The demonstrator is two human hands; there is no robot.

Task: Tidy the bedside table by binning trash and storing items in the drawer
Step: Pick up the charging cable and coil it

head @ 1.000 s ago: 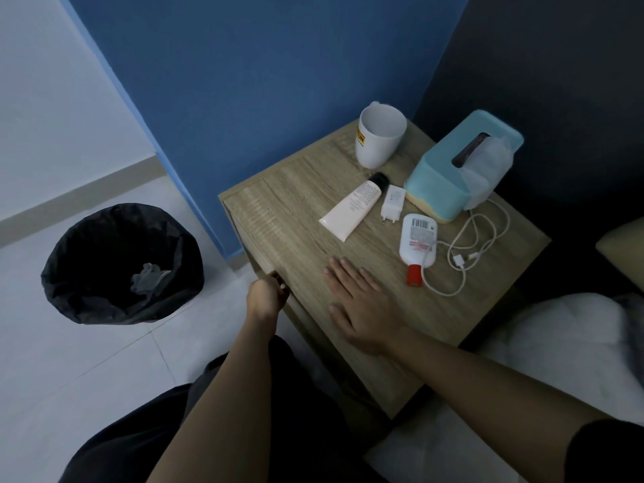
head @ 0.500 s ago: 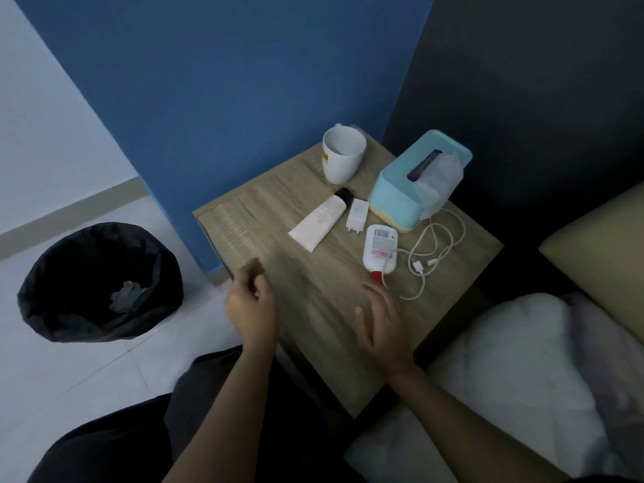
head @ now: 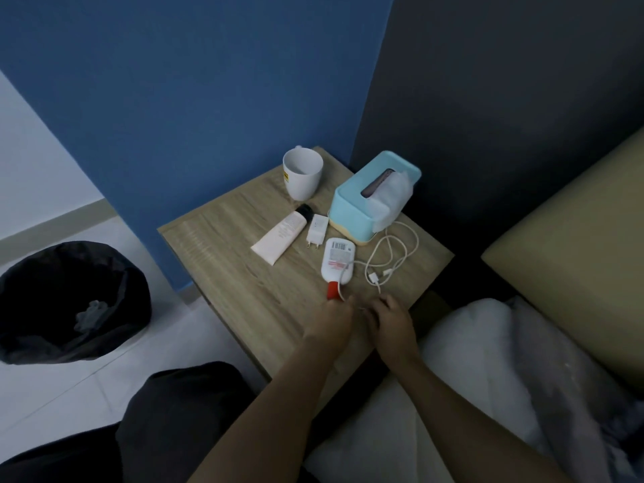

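Note:
On the wooden bedside table [head: 223, 259] lie a white tube [head: 282, 238], a white charger plug [head: 317, 231], a white bottle with a red cap [head: 338, 261] and a loose white cable [head: 392, 259]. One strand of the cable runs over the bottle to my left hand [head: 329, 324], which pinches it by the red cap. My right hand [head: 392, 320], fingers curled, holds another strand at the table's near edge. Both hands are side by side. The drawer is hidden below the tabletop.
A white mug [head: 302, 174] and a blue tissue box [head: 369, 203] stand at the back of the table. A black-lined bin [head: 66, 301] with crumpled trash sits on the floor to the left. Bed and pillow lie to the right.
My left hand left the table's front edge and moved right to the cable. My right hand lifted off the tabletop and curled onto the cable. A cable strand now lies across the bottle.

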